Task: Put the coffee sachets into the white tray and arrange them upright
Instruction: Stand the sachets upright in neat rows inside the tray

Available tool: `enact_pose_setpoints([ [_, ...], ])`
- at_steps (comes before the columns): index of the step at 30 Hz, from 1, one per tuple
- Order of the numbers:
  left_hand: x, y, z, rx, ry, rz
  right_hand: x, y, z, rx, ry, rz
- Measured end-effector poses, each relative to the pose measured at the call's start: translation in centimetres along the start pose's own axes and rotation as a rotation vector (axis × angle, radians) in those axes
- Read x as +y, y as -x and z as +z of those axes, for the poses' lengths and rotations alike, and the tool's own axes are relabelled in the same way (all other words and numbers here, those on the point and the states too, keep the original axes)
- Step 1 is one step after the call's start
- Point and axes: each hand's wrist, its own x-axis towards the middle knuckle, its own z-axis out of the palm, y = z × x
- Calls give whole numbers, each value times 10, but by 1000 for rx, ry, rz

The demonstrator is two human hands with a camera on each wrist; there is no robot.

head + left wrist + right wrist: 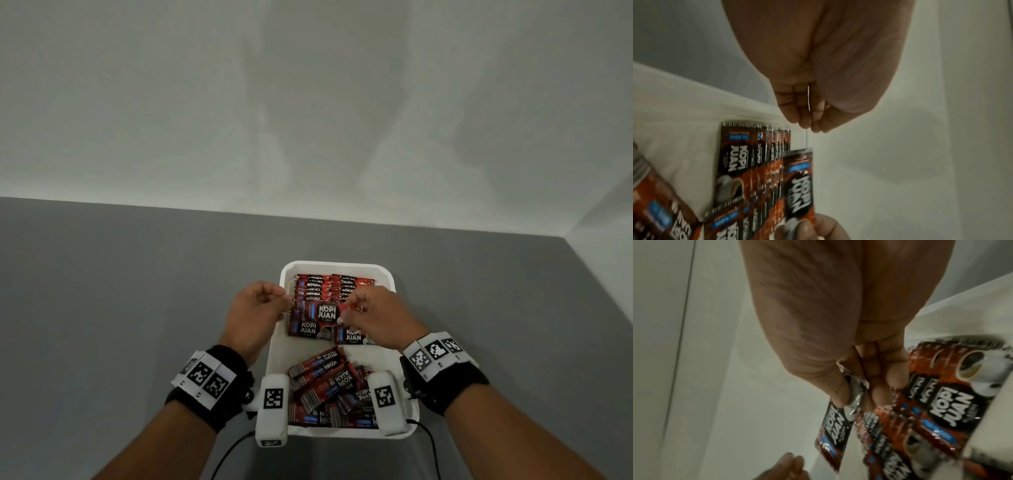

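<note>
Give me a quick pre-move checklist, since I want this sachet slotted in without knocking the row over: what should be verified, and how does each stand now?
1. Right hand has a firm grip on the held sachet: ok, pinched at one end.
2. Left hand free to steady the row: ok, fingers curled, holding nothing.
3. Standing rows upright at the far end of the white tray: ok.
4. Held sachet faces like the row: ok.
5. Gap behind the front sachets for insertion: cannot tell.
6. Loose pile at the near end sorted: not ok, lying flat.
</note>
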Motion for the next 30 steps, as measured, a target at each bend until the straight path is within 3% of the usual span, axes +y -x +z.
enact_pose_setpoints([
  [8, -11, 1, -6, 28, -140, -27, -4, -26, 47, -151, 233, 16],
  [15, -9, 10, 0, -16, -295, -5, -1, -32, 55, -95, 399, -41],
  [17, -6, 14, 5, -108, -406, 23, -1, -30, 55, -68, 398, -46],
  [22, -2, 26, 21, -587, -996, 174, 6, -18, 40, 40, 290, -36],
  [24, -6, 29, 27, -700, -1066, 190, 12, -5, 28, 41, 245, -25],
  [27, -15, 32, 33, -771, -1065, 184, 22, 21, 14, -34, 278, -27],
  [30, -24, 29, 38, -757, -1094, 228, 35, 44, 12, -125, 304, -8],
])
